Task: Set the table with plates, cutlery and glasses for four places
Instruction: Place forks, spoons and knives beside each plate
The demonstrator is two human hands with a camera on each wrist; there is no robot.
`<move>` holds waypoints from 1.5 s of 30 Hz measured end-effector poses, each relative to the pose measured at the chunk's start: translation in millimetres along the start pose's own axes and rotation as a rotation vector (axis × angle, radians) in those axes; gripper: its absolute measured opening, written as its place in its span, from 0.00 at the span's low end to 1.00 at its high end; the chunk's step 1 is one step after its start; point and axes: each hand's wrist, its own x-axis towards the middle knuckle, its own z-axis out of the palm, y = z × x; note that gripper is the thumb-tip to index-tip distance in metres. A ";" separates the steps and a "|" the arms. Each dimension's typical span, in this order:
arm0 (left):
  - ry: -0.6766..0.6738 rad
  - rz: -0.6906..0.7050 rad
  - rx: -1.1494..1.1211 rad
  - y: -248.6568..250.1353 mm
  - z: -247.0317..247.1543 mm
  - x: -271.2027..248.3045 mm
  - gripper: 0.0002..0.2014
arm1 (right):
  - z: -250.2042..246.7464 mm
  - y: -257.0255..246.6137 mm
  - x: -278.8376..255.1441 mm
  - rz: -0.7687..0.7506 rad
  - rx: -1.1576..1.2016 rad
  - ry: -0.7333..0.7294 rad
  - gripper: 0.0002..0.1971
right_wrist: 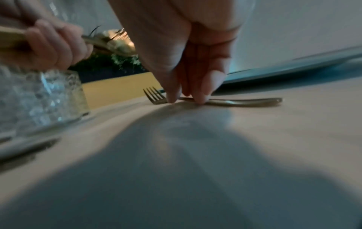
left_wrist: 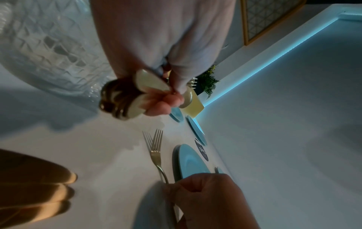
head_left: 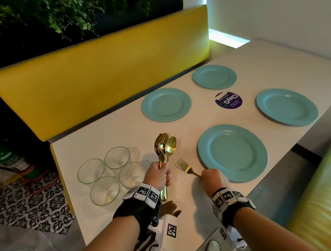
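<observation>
Now the right hand (head_left: 211, 179) pinches a gold fork (right_wrist: 215, 101) flat on the desk (head_left: 119, 136) — just left of the nearest teal plate (head_left: 232, 153); the left hand (head_left: 158, 174) grips a bundle of gold cutlery (head_left: 164, 146) upright — beside four clustered glasses (head_left: 112, 175).

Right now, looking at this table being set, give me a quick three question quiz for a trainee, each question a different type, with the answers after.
1. True or false: all four plates are already laid out on the table.
2. Multiple choice: the left hand grips
A. a bunch of gold cutlery
B. a glass
C. a plate
3. Fill in: the right hand pinches a single ____ on the table, just left of the nearest plate.

Key:
1. True.
2. A.
3. Fork. The four glasses stand clustered, none at a place yet.
</observation>
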 end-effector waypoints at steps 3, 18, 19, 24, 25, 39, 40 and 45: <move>0.000 0.001 -0.005 -1.3 1.2 -0.3 0.06 | -0.8 9.0 -4.5 0.066 0.073 0.017 0.16; -0.007 0.022 0.005 -4.1 6.1 -2.5 0.07 | -2.3 23.9 -3.3 0.195 0.147 0.056 0.14; -0.009 0.026 0.009 -3.8 6.5 -2.8 0.08 | -1.9 24.1 -3.5 0.198 0.140 0.052 0.14; -0.013 0.043 0.012 -4.9 9.0 -2.2 0.13 | -1.1 23.6 -2.9 0.209 0.111 0.060 0.13; -0.015 0.040 0.008 -5.4 9.4 -2.0 0.13 | -1.1 23.1 -2.7 0.203 0.104 0.060 0.13; -0.006 0.023 -0.004 -9.8 6.9 -2.0 0.08 | -4.4 21.3 -6.4 0.173 0.067 0.089 0.14; -0.007 0.025 -0.005 -9.6 6.7 -2.3 0.08 | -4.9 21.1 -7.4 0.171 0.071 0.093 0.14; -0.015 0.031 -0.009 -6.4 6.0 -4.3 0.06 | -14.0 14.3 -10.9 0.115 0.194 0.094 0.14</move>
